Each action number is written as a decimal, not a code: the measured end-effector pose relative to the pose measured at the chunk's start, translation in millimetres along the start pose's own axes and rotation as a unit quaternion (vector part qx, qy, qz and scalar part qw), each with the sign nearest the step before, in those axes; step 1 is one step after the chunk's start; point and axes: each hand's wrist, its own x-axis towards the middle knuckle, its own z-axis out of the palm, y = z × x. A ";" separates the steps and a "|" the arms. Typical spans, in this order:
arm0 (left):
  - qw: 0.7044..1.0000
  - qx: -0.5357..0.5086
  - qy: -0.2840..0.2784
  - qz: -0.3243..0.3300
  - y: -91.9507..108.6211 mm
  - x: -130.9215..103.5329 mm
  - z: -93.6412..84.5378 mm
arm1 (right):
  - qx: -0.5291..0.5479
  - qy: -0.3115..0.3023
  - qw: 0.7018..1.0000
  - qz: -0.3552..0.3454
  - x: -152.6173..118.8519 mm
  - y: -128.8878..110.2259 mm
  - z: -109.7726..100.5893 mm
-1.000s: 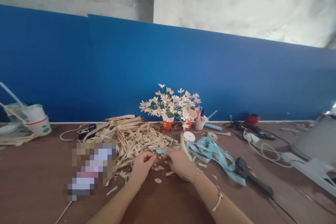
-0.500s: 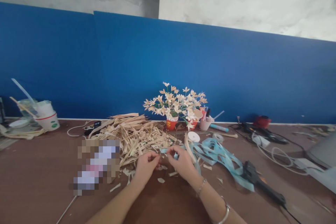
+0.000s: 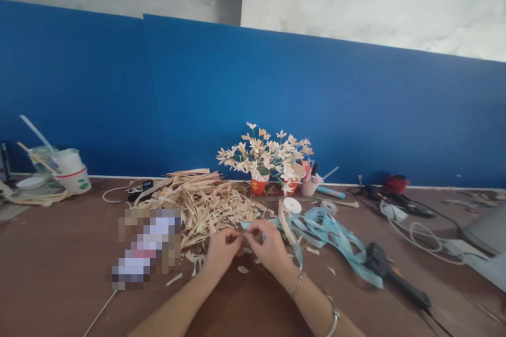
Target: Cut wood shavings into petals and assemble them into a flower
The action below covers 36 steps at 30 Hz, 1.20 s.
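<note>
My left hand (image 3: 224, 246) is closed in a pinch, its fingertips pointing right. Facing it, my right hand (image 3: 269, 245) pinches too, and the two sets of fingertips nearly meet. Whatever lies between them is too small to make out. A bit of light-blue ribbon (image 3: 245, 225) shows just behind the right fingertips; whether it is held I cannot tell. More of this ribbon lies in a loose tangle (image 3: 328, 234) to the right. Beyond the left hand spreads a heap of dry, straw-coloured husk strips (image 3: 205, 197), with small scraps (image 3: 242, 269) scattered below the hands.
Cream artificial flowers in red pots (image 3: 259, 185) stand against the blue panel (image 3: 221, 89). Beside them are a cup of pens (image 3: 309, 188) and a white ribbon spool (image 3: 291, 205). A black glue gun (image 3: 395, 276) lies right, a blurred-out device (image 3: 146, 247) left, and a white tub (image 3: 73, 179) far left.
My right hand has shifted slightly left, bringing its fingertips closer to those of my left hand. Less ribbon shows around the right fingers. The view has moved very slightly.
</note>
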 end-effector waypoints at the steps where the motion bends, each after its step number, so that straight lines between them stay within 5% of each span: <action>1: 1.000 -0.001 0.000 0.000 0.9 -0.5 0.1 | -0.005 0.001 1.000 -0.007 -0.5 0.3 0.5; 18: 1.000 0.009 -0.002 0.012 -1.8 -0.7 -0.6 | -0.105 0.000 0.989 -0.107 -2.8 0.5 1.8; 36: 1.000 0.014 -0.005 0.007 -3.1 -0.5 0.1 | -0.048 0.032 0.997 -0.045 -3.3 -0.3 6.9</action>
